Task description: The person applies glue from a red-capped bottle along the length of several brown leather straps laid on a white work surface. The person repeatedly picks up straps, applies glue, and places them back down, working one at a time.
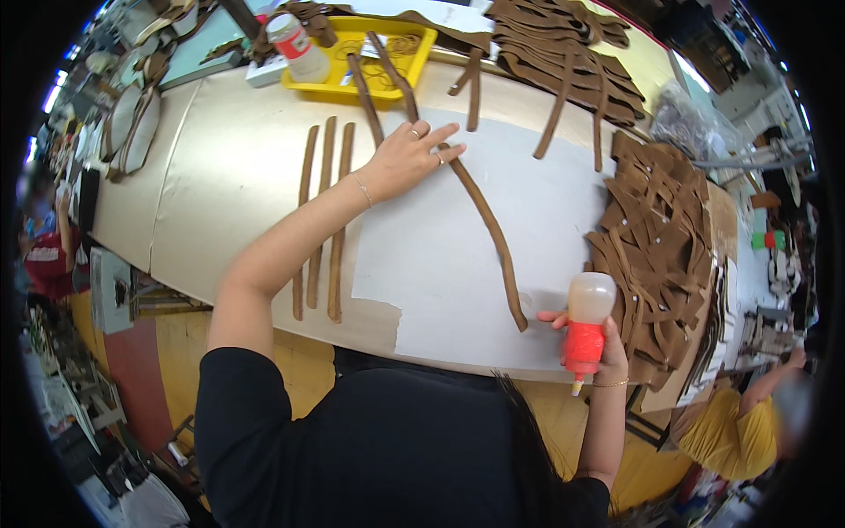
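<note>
The long brown leather strip (488,224) lies mid-frame on the white paper sheet (546,202), running from upper left down to lower right. The left hand (407,158) presses its top end, fingers spread; hold it flat and steady. The right hand (598,348) wraps tight around the glue bottle (585,327) at lower right of the worktop (229,167).

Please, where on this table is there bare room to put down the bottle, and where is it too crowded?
Bare room: the white sheet between the long brown strip and the heap of brown pieces, and the tan surface left of the three parallel strips. Crowded: around the yellow tray and the right-hand heap. The right hand holds the bottle; the left hand presses the strip.
</note>
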{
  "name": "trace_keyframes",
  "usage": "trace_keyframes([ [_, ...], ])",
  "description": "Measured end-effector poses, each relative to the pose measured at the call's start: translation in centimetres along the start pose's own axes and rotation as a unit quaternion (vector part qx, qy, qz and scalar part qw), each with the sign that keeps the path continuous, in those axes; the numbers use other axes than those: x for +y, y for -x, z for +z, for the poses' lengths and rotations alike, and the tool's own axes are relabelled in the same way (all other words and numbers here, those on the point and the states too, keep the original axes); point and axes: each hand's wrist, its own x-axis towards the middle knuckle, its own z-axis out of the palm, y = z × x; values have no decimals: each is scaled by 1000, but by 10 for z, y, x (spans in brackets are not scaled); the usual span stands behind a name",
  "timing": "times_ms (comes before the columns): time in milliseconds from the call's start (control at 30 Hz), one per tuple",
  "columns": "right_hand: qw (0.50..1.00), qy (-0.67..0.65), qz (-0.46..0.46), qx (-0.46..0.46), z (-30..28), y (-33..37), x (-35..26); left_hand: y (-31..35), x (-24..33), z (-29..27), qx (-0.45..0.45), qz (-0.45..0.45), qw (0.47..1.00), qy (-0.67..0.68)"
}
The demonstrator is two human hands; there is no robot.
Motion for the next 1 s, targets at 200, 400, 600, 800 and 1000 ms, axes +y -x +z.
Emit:
trace_keyframes([
  [200, 995, 13, -94, 26, 9, -47, -27, 84, -89, -14, 82, -410, 908, 19],
  [400, 995, 1, -97, -7, 44, -115, -52, 124, -96, -13, 47, -524, 847, 81],
  [600, 991, -15, -91, -94, 82, -162, -55, 106, -91, -9, -43, -442, 894, -60],
  [800, 979, -15, -75, -190, 114, -191, -52, 97, -57, -57, 181, -535, 607, 560],
  [1000, 972, 28, -68, -223, 180, -213, -29, 81, 25, -85, 208, -413, 596, 657],
])
